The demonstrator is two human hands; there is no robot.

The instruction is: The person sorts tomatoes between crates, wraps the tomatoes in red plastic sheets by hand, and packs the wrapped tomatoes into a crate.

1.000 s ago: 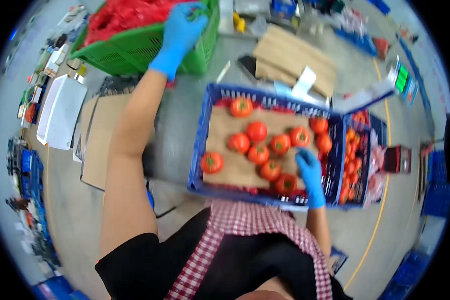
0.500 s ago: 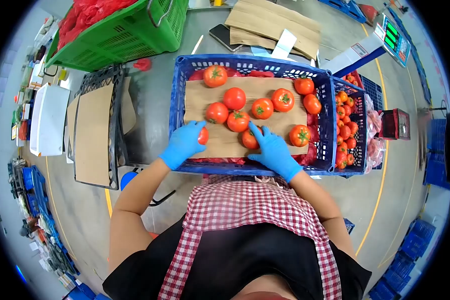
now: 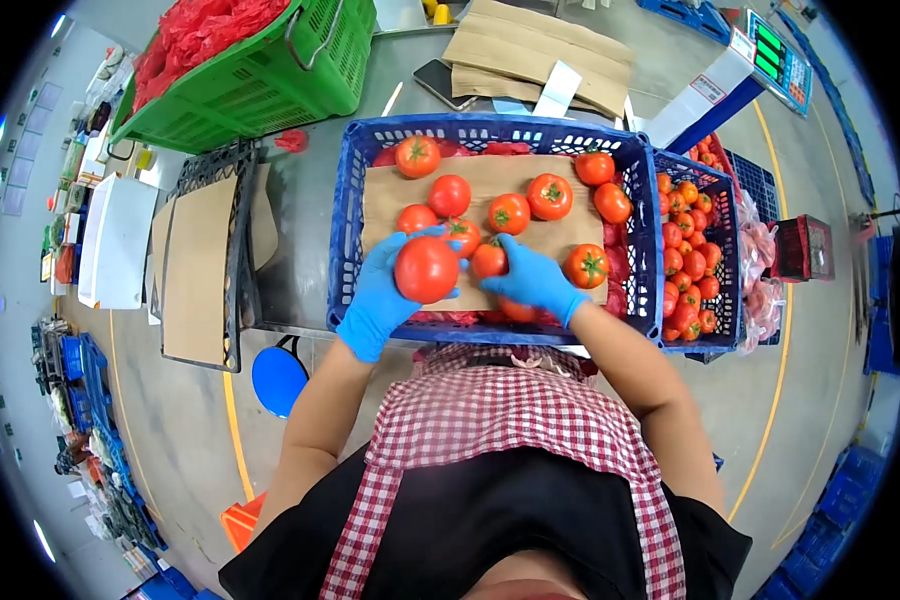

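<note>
My left hand (image 3: pixel 373 290), in a blue glove, is closed around a large red tomato (image 3: pixel 427 270) lifted above the blue crate (image 3: pixel 342 215). My right hand (image 3: pixel 538 280), gloved the same way, has thumb and fingers around a smaller tomato (image 3: pixel 487 261). Under the right hand a partly covered tomato (image 3: pixel 517 309) shows. Several more tomatoes, among them one with a green calyx (image 3: pixel 586 265), lie spread over a brown cardboard sheet (image 3: pixel 395 190) in the crate. Red bagging peeks out around the sheet's edges.
To the right stands a second blue crate (image 3: pixel 730 200) full of tomatoes, with a scale display (image 3: pixel 782 62) behind it. A green crate (image 3: pixel 270 85) of red bags sits at back left. Cardboard sheets (image 3: pixel 540 50) and a phone (image 3: pixel 444 84) lie behind the crate.
My left hand has raised a tomato from the crate's near left and moved right and up. The right hand has shifted slightly left, its tomato now off the cardboard's near side.
</note>
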